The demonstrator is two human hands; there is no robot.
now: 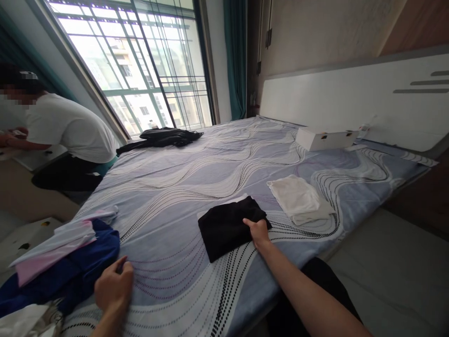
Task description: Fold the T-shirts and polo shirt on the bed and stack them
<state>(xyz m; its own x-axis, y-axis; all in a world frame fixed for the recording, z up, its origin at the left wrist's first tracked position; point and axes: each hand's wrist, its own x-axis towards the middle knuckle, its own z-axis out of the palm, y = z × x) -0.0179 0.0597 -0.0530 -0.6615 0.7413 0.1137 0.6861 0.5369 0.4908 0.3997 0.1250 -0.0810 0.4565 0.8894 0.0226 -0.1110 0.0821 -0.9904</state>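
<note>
A folded black garment (229,227) lies on the bed, with a light strip of cloth showing along its far edge. At its right side my right hand (258,233) grips it, thumb on top and the other fingers mostly hidden below. My left hand (115,284) is loosely curled with nothing visible in it, close beside a blue garment (101,245). Partly over the blue cloth lies a white and pink garment (56,250). To the right of the black garment rests a folded white garment (296,196).
The bed (168,262) has a wavy-patterned sheet. A white box (322,140) stands near the headboard (336,89). Dark clothing (168,136) lies along the far edge. White cloth (33,320) is at lower left. Another person (73,124) sits beyond the bed's left side.
</note>
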